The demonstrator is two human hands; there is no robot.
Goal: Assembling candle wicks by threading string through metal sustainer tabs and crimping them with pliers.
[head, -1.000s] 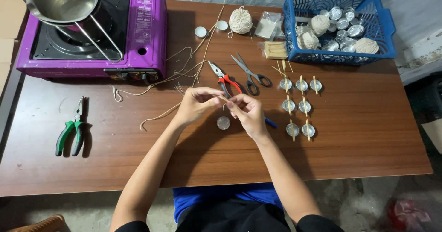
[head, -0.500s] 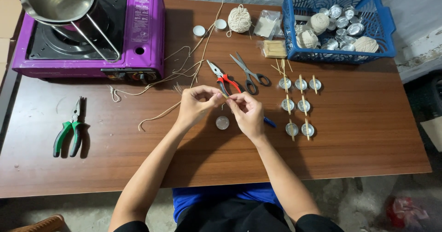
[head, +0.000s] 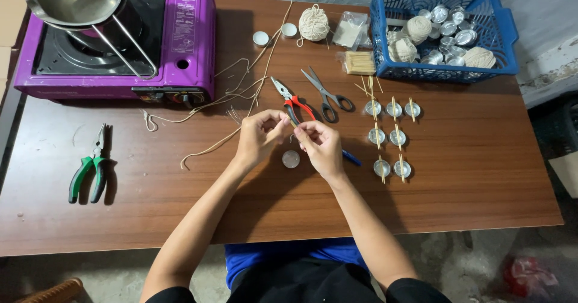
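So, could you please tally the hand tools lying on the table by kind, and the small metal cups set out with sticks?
Pliers: 2, green-handled and red-handled
Scissors: 1
Metal cups with sticks: 7
Total: 10

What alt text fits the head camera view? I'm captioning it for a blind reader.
A person's left hand and right hand meet fingertip to fingertip above a small round metal cup on a brown wooden table. Red-handled pliers, grey scissors and seven small metal cups with wooden sticks lie nearby, below a purple gas stove and blue plastic basket.
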